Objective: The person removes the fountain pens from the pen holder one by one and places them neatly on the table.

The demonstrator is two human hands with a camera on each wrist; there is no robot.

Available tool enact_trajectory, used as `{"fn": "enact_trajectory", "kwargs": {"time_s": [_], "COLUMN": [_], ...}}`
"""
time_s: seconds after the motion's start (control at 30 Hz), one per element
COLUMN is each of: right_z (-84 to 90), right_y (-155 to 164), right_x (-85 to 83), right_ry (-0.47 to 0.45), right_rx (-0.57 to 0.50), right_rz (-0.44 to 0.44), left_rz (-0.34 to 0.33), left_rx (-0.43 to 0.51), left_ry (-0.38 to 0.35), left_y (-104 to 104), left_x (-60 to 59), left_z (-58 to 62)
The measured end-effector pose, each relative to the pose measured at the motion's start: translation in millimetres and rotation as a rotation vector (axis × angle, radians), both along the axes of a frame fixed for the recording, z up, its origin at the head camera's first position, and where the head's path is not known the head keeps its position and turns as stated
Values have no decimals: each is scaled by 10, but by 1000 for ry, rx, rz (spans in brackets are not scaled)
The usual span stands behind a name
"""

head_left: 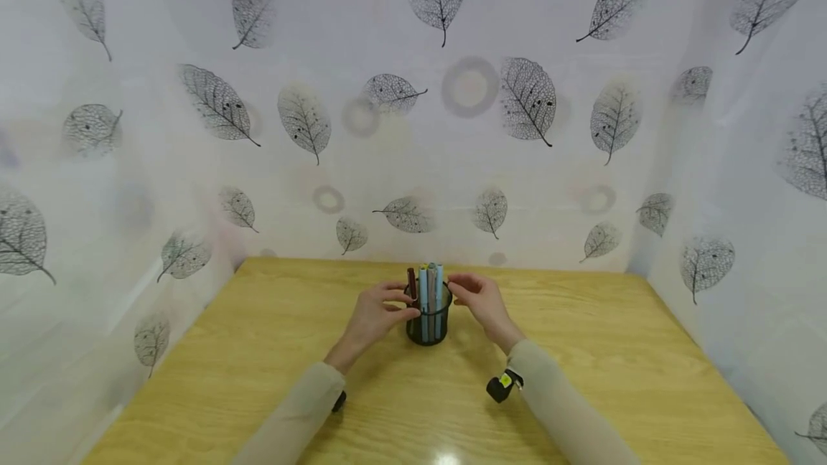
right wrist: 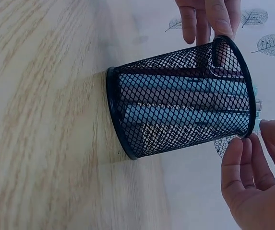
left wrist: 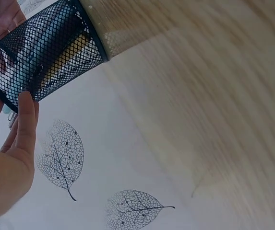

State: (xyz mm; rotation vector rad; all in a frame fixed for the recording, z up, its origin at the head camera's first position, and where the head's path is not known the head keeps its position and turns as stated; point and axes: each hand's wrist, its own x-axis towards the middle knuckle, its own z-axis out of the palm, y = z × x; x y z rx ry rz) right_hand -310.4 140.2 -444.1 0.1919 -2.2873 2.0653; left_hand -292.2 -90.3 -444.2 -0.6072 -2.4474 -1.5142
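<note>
- Mesh pen cup [head_left: 427, 325] stands upright on the wooden table [head_left: 258, 350], mid-table, near the far edge, between both hands. Black wire mesh, round.
- Contents: pale blue pens [head_left: 431, 291], one dark brown pen [head_left: 411, 284], standing up well above the rim.
- Risk, as I judge it: cup looks light and top-heavy with the tall pens. An uneven push at the rim from either side could tip it and spill the pens across the table.
- Second risk: fingers catching a pen top could drag it out or lever the cup over.
- Left hand [head_left: 375, 314]: fingers loosely extended, tips at the cup's rim on its left side; the left wrist view shows a fingertip [left wrist: 28, 103] against the mesh. No firm wrap seen.
- Right hand [head_left: 481, 301]: fingers gently curved, tips at or just beside the rim and pen tops on the right; contact cannot be told for sure.
</note>
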Motion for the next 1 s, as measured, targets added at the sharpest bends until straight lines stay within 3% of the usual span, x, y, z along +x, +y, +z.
{"fn": "enact_trajectory", "kwargs": {"time_s": [0.33, 0.67, 1.0], "right_z": [10, 294, 380], "right_y": [9, -43, -48], "right_x": [-69, 68, 87], "right_ry": [43, 73, 75], "right_rx": [56, 98, 153], "right_rz": [50, 149, 204], "left_rz": [-41, -32, -24], "left_rx": [-14, -68, -43], "left_ry": [65, 36, 34], "left_y": [-6, -24, -6], "left_x": [-18, -32, -33], "left_z": [-3, 7, 2]}}
